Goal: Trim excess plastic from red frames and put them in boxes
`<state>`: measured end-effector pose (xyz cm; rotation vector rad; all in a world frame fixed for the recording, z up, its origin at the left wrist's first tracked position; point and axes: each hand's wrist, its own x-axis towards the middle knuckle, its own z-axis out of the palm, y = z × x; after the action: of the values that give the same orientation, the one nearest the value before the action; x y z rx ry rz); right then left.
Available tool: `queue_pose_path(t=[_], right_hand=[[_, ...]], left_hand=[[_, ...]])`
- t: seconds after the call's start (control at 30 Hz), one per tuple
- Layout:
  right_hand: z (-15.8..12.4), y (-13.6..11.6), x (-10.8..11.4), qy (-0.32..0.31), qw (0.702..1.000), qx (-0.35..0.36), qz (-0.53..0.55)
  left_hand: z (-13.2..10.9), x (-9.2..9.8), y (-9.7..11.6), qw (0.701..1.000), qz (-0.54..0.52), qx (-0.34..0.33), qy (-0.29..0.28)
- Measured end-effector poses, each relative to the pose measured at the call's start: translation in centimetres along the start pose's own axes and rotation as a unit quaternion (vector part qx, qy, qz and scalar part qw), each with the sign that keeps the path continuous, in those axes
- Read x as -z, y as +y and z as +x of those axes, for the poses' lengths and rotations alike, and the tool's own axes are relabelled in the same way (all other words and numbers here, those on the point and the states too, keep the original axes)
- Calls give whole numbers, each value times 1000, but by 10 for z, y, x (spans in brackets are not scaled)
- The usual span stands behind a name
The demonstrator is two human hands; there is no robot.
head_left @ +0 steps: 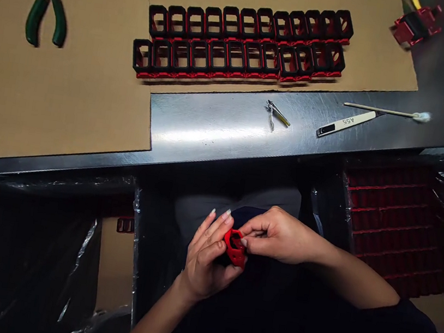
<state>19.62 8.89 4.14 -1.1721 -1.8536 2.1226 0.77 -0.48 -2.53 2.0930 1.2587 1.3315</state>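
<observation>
Over my lap, below the table edge, a small red part [236, 255] with an opening at its top is held between my hands. My left hand [205, 263] is wrapped round it from the left and below, with some fingers pointing up. From the right, my right hand [278, 235] pinches at the rim of the opening with thumb and forefinger. Whether those fingertips hold anything besides the rim is too small to tell.
Two rows of black and red frames [235, 58] stand on cardboard [90, 104]. Green-handled pliers [39, 14], a nail clipper [278, 114], a white-handled tool [346, 124] and a swab [382, 110] lie around. Lined boxes flank my lap; the right box holds red parts [395, 224].
</observation>
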Motion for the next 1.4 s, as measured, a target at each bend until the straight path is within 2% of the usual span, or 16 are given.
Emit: queue_pose_path(t=[0.13,0.23,0.3,0.43,0.5,0.6,0.77,1.03,1.4], right_hand=[[2,-3,-5,50,997,-29,-52],[5,-5,-8,75,993,-35,-83],[7,-2,-7,67,995,-31,-61],[11,19,-4,118,991,-44,48],[12,32,-6,89,986,-52,130],[11,44,-11,-2,972,-44,231],[7,42,-19,-58,952,-20,300],[10,37,-26,-20,950,-70,303],[12,43,-29,13,963,-72,261]], left_hand=[[-2,-1,-1,1000,7,-11,-9],[-4,-2,-2,1000,-19,12,-1],[-5,-3,-4,996,-77,41,15],[-6,-5,-4,977,-187,92,44],[-6,-7,-4,970,-213,107,53],[-9,-9,-5,959,-245,125,62],[-15,-12,-7,944,-281,164,48],[-20,-12,-9,918,-315,234,46],[-20,-13,-13,910,-324,255,33]])
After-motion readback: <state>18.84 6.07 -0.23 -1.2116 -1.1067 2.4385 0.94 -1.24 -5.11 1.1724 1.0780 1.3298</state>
